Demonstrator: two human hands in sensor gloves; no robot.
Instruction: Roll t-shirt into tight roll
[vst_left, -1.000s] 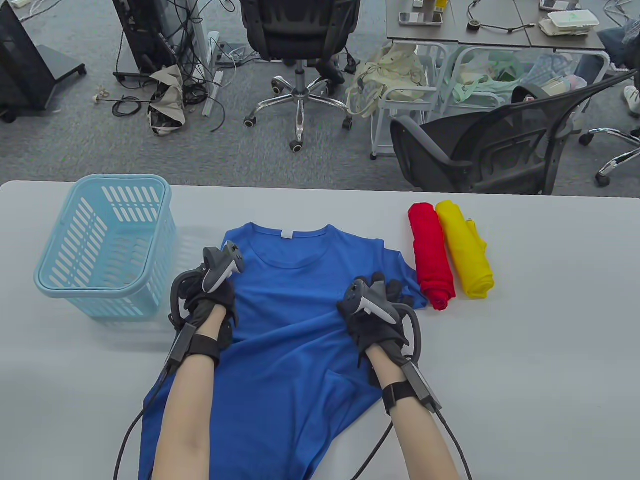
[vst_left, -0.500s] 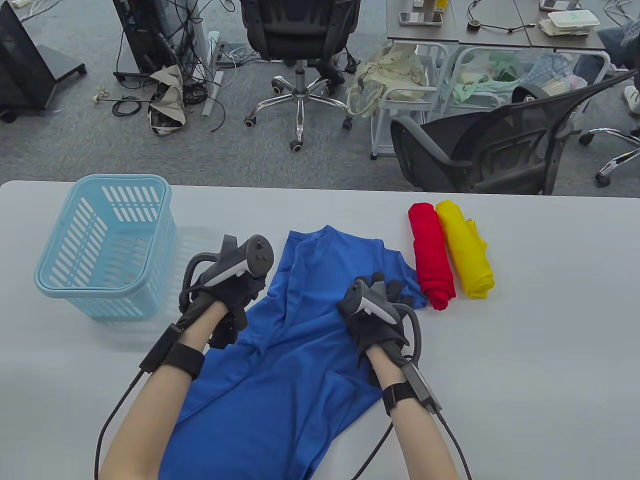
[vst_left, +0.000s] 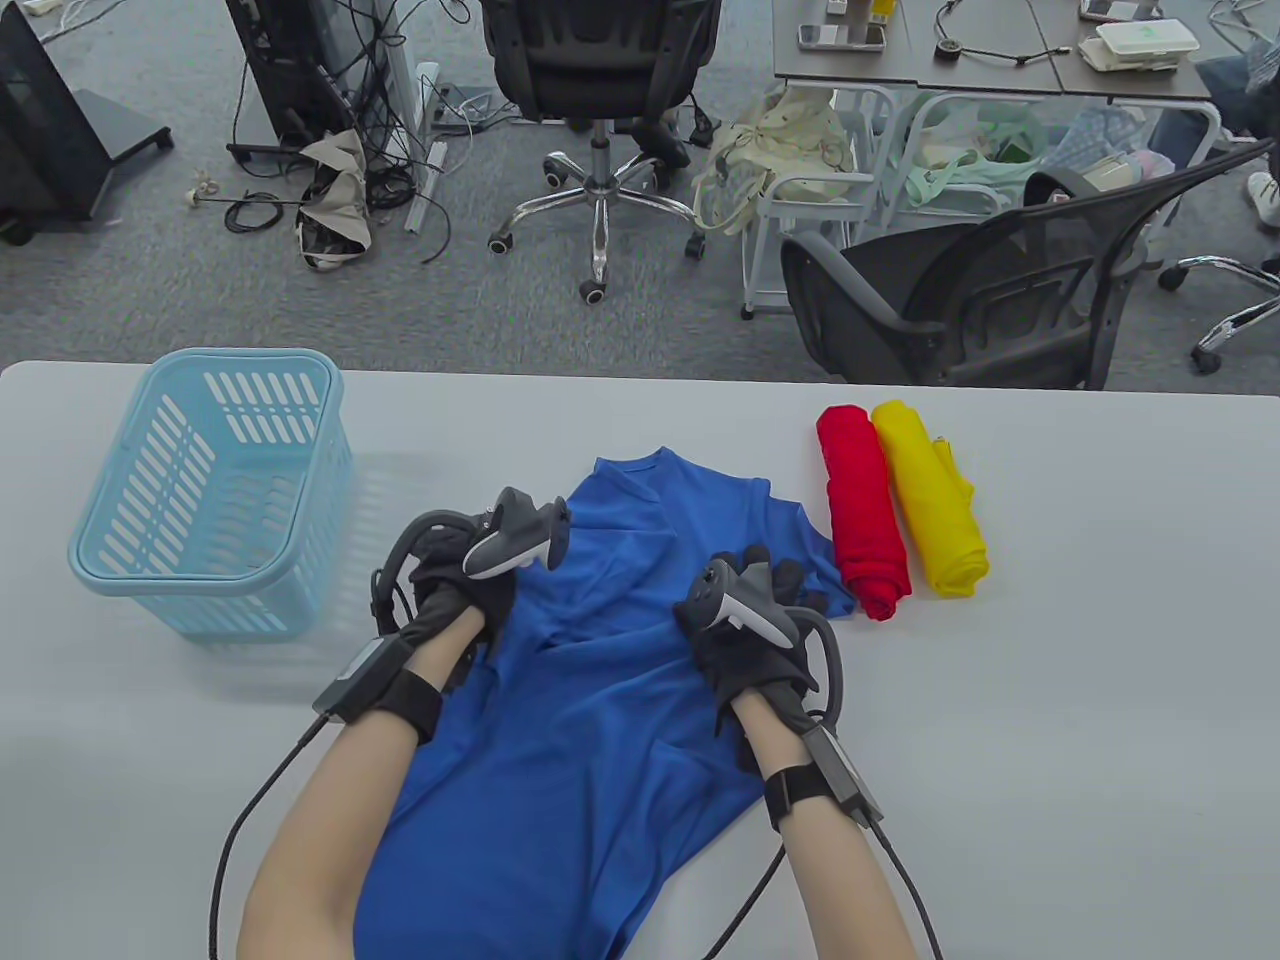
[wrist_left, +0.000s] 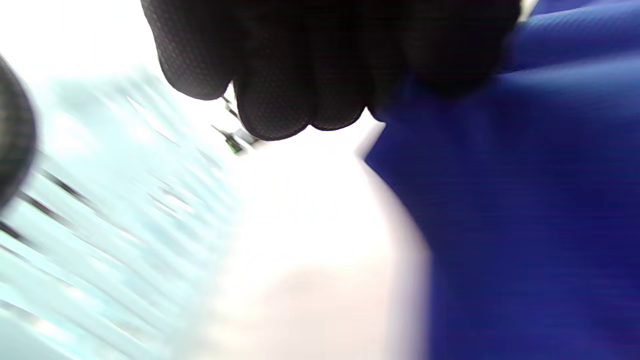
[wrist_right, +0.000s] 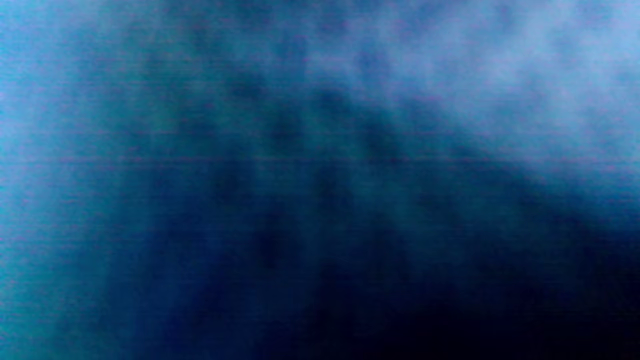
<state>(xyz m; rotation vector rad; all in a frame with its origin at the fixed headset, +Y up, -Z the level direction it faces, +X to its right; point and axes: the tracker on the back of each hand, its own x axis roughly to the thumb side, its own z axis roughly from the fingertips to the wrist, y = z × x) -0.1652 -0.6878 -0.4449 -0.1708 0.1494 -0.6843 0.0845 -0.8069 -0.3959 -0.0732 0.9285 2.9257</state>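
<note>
While the blue t-shirt (vst_left: 600, 690) lies on the grey table (vst_left: 1080, 700) between the light-blue plastic basket (vst_left: 215, 490) and two rolled garments, its shape is no longer a flat spread: the shirt's left shoulder and sleeve are folded over toward its middle, so the collar edge runs as a slanted line at the far end and only the right sleeve shows as a blue point beside the red roll (vst_left: 862, 510). Creases fan across the chest from the fold, and the hem end runs off the near edge of the table view. The left hand (vst_left: 465, 590) sits at the shirt's left edge, on the side nearer the basket; in the left wrist view its fingers (wrist_left: 295, 75) are curled into a closed fist, with blue cloth meeting the fist on one side. The right hand (vst_left: 750, 630) rests on the shirt's right side, near the exposed sleeve, fingers pointing toward the red roll; how far they are curled I cannot tell, since the right wrist view shows only dark blue blur. Touching the red roll on its far side from the shirt lies a yellow roll (vst_left: 930, 500).
</note>
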